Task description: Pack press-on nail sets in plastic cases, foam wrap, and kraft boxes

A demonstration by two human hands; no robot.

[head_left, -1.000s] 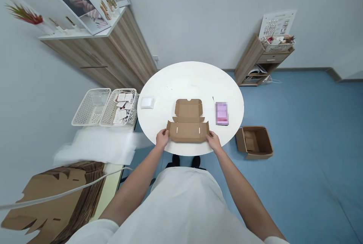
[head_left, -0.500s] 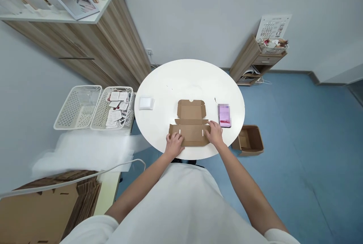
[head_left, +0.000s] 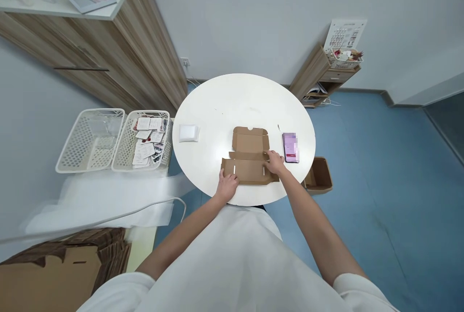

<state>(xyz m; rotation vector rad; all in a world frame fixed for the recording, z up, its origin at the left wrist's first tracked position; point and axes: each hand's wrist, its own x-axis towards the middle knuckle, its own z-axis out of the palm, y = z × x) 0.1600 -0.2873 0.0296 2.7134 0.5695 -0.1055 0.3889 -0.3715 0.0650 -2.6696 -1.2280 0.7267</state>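
Observation:
A flat, partly folded brown cardboard mailer box point(head_left: 250, 155) lies on the round white table point(head_left: 239, 104) near its front edge. My left hand point(head_left: 227, 187) rests on the box's near left corner, fingers curled over the flap. On the box's right side my right hand point(head_left: 274, 161) presses down, fingers bent against the cardboard. A pink phone point(head_left: 291, 147) lies just right of the box, close to my right hand. A small white packet point(head_left: 189, 133) sits at the table's left edge.
Two white mesh baskets point(head_left: 108, 140) stand left of the table, one holding cards. White foam sheet point(head_left: 105, 196) and stacked flat cardboard point(head_left: 61, 268) lie lower left. An open brown carton point(head_left: 319, 175) sits on the blue floor to the right. Wooden cabinets line the wall.
Both hands moved from the box's outer side flaps inward onto the box. The side flaps now lie folded in. The view shifted slightly.

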